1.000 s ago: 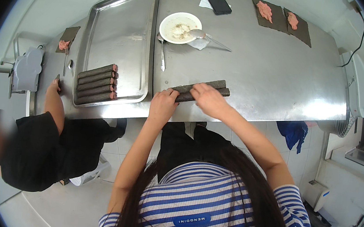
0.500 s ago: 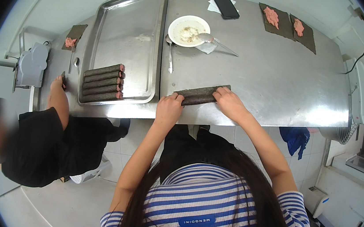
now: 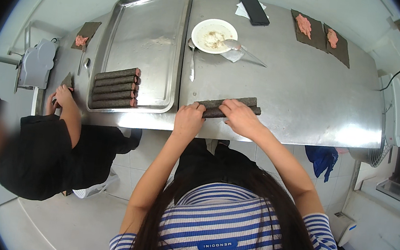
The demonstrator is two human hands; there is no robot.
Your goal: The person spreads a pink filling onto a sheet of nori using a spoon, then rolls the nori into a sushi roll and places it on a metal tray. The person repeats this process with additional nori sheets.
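A dark seaweed roll [image 3: 252, 109], partly rolled up with a flap along its far side, lies near the table's front edge. My left hand [image 3: 189, 120] grips its left end, fingers curled over the top. Further right along the same roll, my right hand [image 3: 238, 116] has its fingers bent over it, leaving the right end sticking out. The thumbs and whatever filling is inside are hidden. To the left, finished seaweed rolls [image 3: 115, 87] with pink filling at their ends lie side by side in a metal tray [image 3: 182, 35].
Beyond my hands stand a white bowl [image 3: 199, 43] of pale liquid, a spoon [image 3: 192, 65] and another spoon [image 3: 251, 55]. A phone [image 3: 254, 10] lies farther back. Seaweed sheets [image 3: 311, 36] with pink paste are at the far right. A co-worker [image 3: 43, 157] handles seaweed at the left.
My right hand has slid left along the seaweed, closer to my left hand, and the sheet is rolled further. The co-worker's second hand has come into sight at the seaweed.
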